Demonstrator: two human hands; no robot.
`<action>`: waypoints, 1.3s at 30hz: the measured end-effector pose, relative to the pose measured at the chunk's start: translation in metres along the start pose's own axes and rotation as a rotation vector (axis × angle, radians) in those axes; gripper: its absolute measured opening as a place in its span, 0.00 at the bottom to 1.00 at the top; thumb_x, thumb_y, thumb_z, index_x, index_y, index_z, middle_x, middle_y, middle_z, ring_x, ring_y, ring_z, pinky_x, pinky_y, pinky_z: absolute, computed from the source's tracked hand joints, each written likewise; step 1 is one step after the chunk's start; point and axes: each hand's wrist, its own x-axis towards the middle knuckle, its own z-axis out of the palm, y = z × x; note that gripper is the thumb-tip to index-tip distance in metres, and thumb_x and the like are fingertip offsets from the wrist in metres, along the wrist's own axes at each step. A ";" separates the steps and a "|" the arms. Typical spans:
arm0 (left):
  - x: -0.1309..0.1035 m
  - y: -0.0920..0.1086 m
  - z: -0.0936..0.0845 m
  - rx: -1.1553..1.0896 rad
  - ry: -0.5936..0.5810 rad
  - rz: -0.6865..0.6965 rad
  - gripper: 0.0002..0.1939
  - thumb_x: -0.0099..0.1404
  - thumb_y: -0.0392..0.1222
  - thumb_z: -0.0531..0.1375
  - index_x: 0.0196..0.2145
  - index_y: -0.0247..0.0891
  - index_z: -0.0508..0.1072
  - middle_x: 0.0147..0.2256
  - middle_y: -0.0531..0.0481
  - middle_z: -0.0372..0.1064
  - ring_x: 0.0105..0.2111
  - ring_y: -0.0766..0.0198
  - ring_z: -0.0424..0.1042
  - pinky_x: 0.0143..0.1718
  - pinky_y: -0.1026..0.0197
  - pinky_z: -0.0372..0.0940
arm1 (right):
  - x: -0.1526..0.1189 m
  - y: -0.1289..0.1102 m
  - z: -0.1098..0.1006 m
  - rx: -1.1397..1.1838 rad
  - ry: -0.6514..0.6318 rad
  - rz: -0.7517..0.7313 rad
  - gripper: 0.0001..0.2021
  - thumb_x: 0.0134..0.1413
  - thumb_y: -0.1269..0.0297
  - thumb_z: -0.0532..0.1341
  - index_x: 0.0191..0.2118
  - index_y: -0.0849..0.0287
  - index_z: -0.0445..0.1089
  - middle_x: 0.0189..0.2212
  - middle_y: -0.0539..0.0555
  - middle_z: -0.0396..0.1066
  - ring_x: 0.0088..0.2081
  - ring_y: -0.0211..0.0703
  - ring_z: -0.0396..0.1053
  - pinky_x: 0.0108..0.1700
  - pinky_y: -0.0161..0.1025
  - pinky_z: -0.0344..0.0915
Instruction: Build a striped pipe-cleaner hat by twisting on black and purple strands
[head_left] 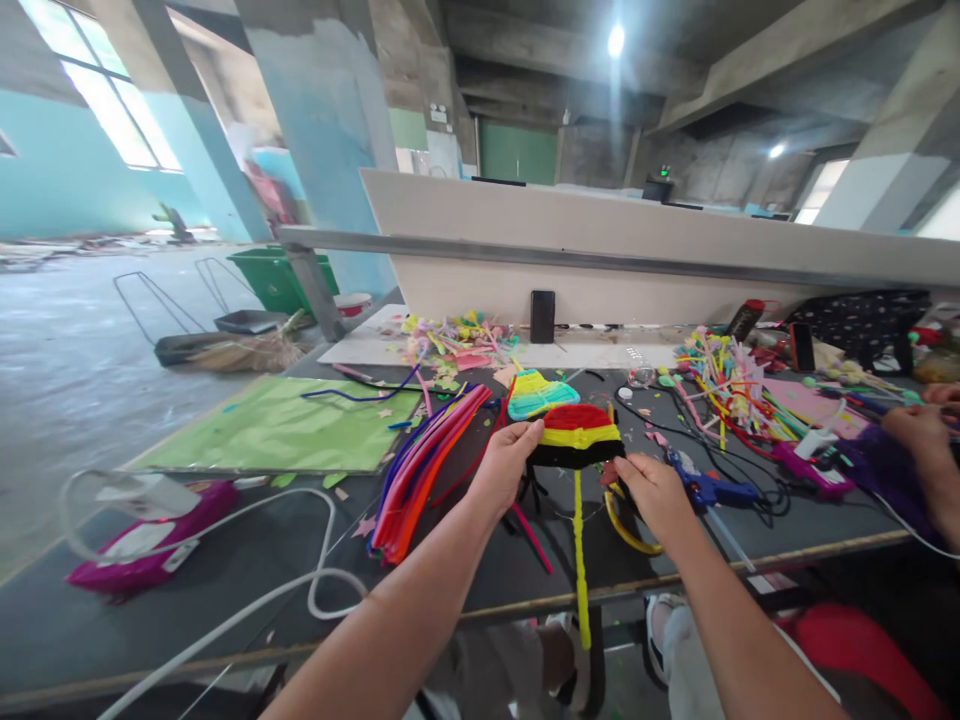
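Observation:
A red, yellow and black striped pipe-cleaner piece (579,438) is stretched between my two hands above the table's near side. My left hand (510,462) pinches its left edge, and my right hand (654,488) grips the lower right corner. Just behind it lies a yellow and turquoise pipe-cleaner piece (536,393). A yellow pipe cleaner (580,560) sticks out past the table edge below the striped piece. Left of my left hand is a bundle of loose pipe cleaners (424,475) in pink, purple and orange. A blue glue gun (709,488) lies beside my right hand.
Purple power strips (142,545) with white cables lie left and right. A green sheet (292,425) covers the back left. Scrap heaps (465,340) and a standing phone (542,317) line the back. At the right, another person's hand (919,440) works near dark purple material.

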 end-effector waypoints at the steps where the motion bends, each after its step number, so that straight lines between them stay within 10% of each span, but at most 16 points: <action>1: 0.000 0.000 0.000 0.003 0.005 0.005 0.17 0.54 0.51 0.65 0.32 0.31 0.78 0.30 0.45 0.76 0.30 0.62 0.73 0.37 0.61 0.64 | 0.000 0.001 0.000 0.017 -0.011 0.012 0.18 0.54 0.49 0.55 0.27 0.54 0.76 0.29 0.53 0.77 0.38 0.51 0.73 0.49 0.47 0.61; 10: 0.003 0.002 -0.003 -0.035 0.035 0.008 0.16 0.53 0.49 0.66 0.34 0.32 0.78 0.31 0.45 0.76 0.33 0.60 0.74 0.39 0.59 0.66 | 0.004 0.003 -0.007 0.483 -0.085 0.132 0.21 0.51 0.44 0.58 0.36 0.58 0.76 0.30 0.56 0.77 0.35 0.48 0.73 0.44 0.45 0.66; 19: 0.001 0.005 0.000 -0.114 0.106 -0.034 0.18 0.48 0.49 0.69 0.33 0.33 0.78 0.29 0.45 0.77 0.31 0.58 0.75 0.34 0.60 0.68 | -0.003 -0.004 -0.006 0.295 0.033 0.075 0.18 0.48 0.48 0.61 0.28 0.59 0.76 0.25 0.52 0.75 0.35 0.47 0.72 0.38 0.39 0.67; 27: 0.004 0.008 -0.007 -0.141 0.093 -0.105 0.16 0.51 0.49 0.67 0.32 0.33 0.77 0.28 0.47 0.76 0.21 0.65 0.72 0.20 0.66 0.62 | -0.012 -0.022 -0.004 0.749 -0.221 0.156 0.11 0.46 0.54 0.65 0.27 0.57 0.76 0.26 0.51 0.75 0.32 0.42 0.72 0.42 0.40 0.66; 39: 0.000 0.006 -0.005 -0.125 0.066 -0.154 0.15 0.50 0.46 0.68 0.32 0.32 0.77 0.30 0.45 0.77 0.26 0.61 0.75 0.27 0.65 0.68 | -0.010 -0.015 -0.017 0.402 -0.304 0.228 0.15 0.36 0.54 0.70 0.29 0.61 0.76 0.25 0.51 0.75 0.29 0.41 0.70 0.34 0.36 0.63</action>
